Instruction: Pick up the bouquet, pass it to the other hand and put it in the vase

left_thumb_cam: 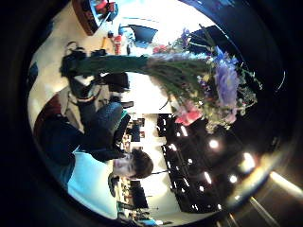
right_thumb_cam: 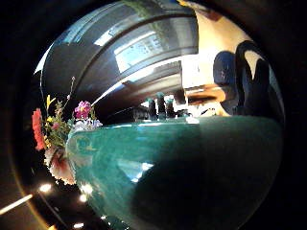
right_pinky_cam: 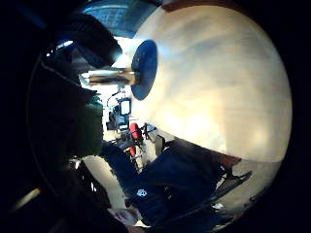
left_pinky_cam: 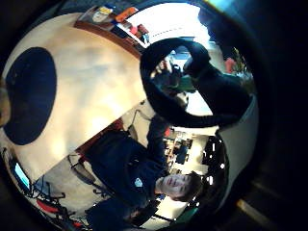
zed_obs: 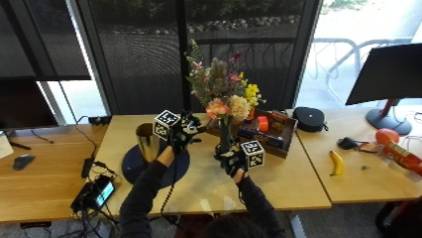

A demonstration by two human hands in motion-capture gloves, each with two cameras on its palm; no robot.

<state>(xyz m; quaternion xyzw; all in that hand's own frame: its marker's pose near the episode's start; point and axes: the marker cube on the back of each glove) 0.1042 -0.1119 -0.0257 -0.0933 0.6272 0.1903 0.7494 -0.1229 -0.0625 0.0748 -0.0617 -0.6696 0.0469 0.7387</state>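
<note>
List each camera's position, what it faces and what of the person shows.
Outside view: above and behind; bouquet, vase, left hand, right hand.
Left little-finger: table, mat, torso.
Left thumb: bouquet.
Right little-finger: vase, mat, torso.
Right thumb: bouquet's green stems.
Shared: bouquet, vase.

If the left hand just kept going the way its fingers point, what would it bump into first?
Probably the bouquet. The left hand is raised over the table, fingers open and reaching toward the green stems that the right hand holds upright. Depth is hard to judge, so it may pass just beside them.
</note>
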